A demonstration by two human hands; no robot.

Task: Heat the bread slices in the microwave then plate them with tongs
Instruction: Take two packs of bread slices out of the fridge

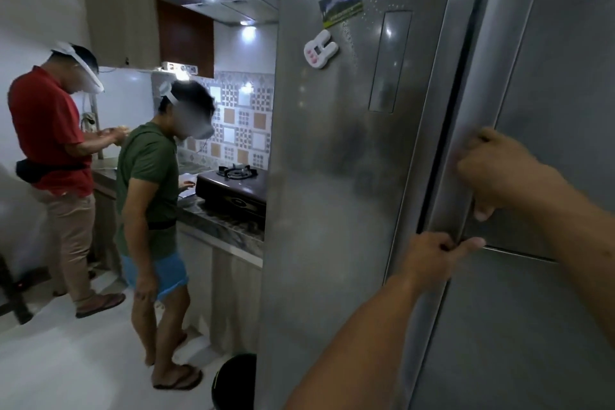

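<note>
**Both hands at the fridge door edge**

A tall steel fridge (349, 176) fills the right side of the view, its long axis upright. The door (545, 93) on the right is shut or nearly so; whatever is inside cannot be seen. No bread, microwave or tongs show in this view.

The right hand (499, 173) curls its fingers round the vertical edge of the door, thumb pointing down. The left hand (439, 256), lower on the same edge, has its fingers curled in and its thumb stretched out against the seam.

Two magnets sit on the fridge's side panel: one picture magnet (341, 5) and one white rabbit-shaped one (320, 49) below it.

Two other people stand to the left at the counter (226, 226), one in a red shirt (46, 123), one in a green shirt (149, 173). One gas stove (234, 185) sits on the counter under one range hood (229, 0). One dark bin (234, 383) stands on the floor beside the fridge; its contents cannot be made out.
</note>
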